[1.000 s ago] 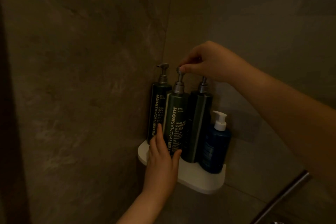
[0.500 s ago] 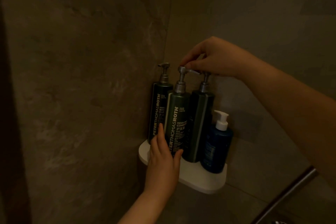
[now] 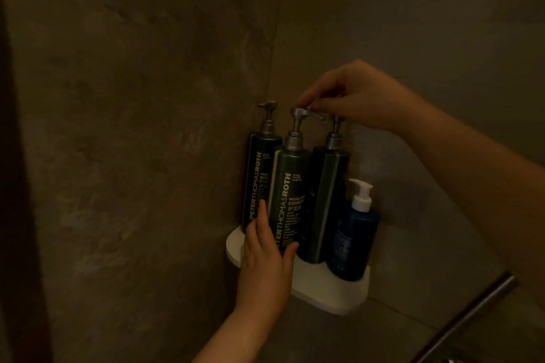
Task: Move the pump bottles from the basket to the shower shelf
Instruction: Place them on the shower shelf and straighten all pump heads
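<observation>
While the left hand (image 3: 265, 268) grips the lower body of the middle green bottle (image 3: 287, 186), fingers on one side and thumb on the other, the head view shows four pump bottles upright on the white corner shower shelf (image 3: 333, 295). Three tall dark green ones stand packed together at the shelf's left and back: left green bottle (image 3: 258, 174), middle green bottle slightly forward, right green bottle (image 3: 324, 200). A small blue bottle (image 3: 354, 239) with a white pump sits at the shelf's right end, just beside the right green bottle. Right hand (image 3: 354, 97) is above the shelf, fingers curled, tips pinching the middle bottle's silver pump head (image 3: 303, 113), nozzle pointing right. Metal bar (image 3: 472, 312) is below-right of the shelf. Lighting is dim.
</observation>
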Demonstrator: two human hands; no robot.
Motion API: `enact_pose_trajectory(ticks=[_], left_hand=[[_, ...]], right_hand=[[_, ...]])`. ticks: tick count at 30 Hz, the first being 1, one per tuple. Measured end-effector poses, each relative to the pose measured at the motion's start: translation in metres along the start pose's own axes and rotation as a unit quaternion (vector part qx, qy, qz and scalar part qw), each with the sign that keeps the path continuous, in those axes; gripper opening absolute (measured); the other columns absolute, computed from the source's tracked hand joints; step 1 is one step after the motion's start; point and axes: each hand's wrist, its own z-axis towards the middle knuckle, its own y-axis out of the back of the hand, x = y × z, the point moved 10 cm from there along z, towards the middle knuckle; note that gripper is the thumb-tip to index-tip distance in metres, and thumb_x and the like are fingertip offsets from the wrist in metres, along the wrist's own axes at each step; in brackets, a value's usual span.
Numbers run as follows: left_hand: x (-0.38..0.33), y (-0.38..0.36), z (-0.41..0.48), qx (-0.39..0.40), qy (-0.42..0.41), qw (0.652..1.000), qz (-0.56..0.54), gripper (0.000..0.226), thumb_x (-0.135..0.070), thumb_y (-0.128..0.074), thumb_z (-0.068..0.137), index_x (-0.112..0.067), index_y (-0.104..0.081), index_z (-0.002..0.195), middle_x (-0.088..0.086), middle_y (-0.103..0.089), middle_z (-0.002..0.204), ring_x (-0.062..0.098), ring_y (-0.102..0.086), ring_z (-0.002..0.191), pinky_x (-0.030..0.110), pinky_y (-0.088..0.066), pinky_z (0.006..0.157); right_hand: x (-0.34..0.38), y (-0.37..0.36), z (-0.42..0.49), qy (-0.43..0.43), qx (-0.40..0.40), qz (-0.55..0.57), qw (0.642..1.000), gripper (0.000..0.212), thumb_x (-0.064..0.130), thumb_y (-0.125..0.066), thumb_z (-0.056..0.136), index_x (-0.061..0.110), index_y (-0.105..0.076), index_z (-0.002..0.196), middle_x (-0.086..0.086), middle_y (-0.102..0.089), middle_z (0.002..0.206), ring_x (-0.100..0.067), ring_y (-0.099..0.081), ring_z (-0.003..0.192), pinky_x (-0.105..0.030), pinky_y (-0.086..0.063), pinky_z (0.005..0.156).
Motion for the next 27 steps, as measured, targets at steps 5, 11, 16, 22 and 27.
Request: enact_pose_trajectory(ticks=[5,11,16,22,27], left_hand=[[0.0,0.0,0.0,-0.004,-0.003,1.0,0.004,0.09,-0.037,-0.052,0.091,-0.048,0.029,0.13,0.0,-0.014,0.151,0.015,-0.021,0.137,0.022,-0.02,0.104],[-0.002,0.001,-0.001,-0.011,-0.009,1.0,0.008,0.09,-0.035,-0.054,0.09,-0.045,0.025,0.132,0.003,-0.018,0.149,0.019,-0.024,0.136,0.028,-0.025,0.107],[-0.002,0.001,0.0,-0.01,-0.009,1.0,0.007,0.09,-0.035,-0.053,0.091,-0.047,0.027,0.13,0.002,-0.015,0.15,0.019,-0.023,0.137,0.03,-0.025,0.108],[-0.002,0.001,0.0,-0.011,-0.006,1.0,0.004,0.089,-0.034,-0.053,0.091,-0.045,0.026,0.131,0.002,-0.016,0.15,0.017,-0.022,0.136,0.022,-0.02,0.104],[-0.002,0.002,0.0,-0.014,-0.007,1.0,0.007,0.09,-0.034,-0.054,0.091,-0.045,0.025,0.131,0.002,-0.018,0.149,0.016,-0.025,0.135,0.022,-0.023,0.103]], right_hand=[[0.005,-0.004,-0.005,0.034,0.0,0.004,0.999,0.025,0.003,-0.064,0.085,0.019,-0.071,0.103,0.002,-0.071,0.096,-0.005,-0.066,0.091,-0.016,-0.05,0.086],[0.007,-0.003,-0.005,0.058,-0.016,-0.014,0.998,0.025,0.002,-0.066,0.084,0.012,-0.071,0.105,0.009,-0.067,0.092,0.001,-0.064,0.088,-0.011,-0.048,0.083],[0.01,-0.003,-0.003,0.072,-0.029,-0.022,0.997,0.024,0.008,-0.069,0.082,0.015,-0.072,0.105,0.017,-0.062,0.087,0.004,-0.062,0.084,-0.012,-0.047,0.082],[0.015,-0.002,-0.004,0.083,-0.059,-0.062,0.993,0.024,0.01,-0.07,0.081,0.017,-0.073,0.103,0.018,-0.055,0.078,0.002,-0.059,0.077,-0.01,-0.045,0.075],[0.018,-0.003,-0.004,0.09,-0.061,-0.08,0.991,0.023,0.01,-0.07,0.081,0.015,-0.073,0.104,0.014,-0.055,0.081,-0.01,-0.061,0.084,-0.024,-0.05,0.081]])
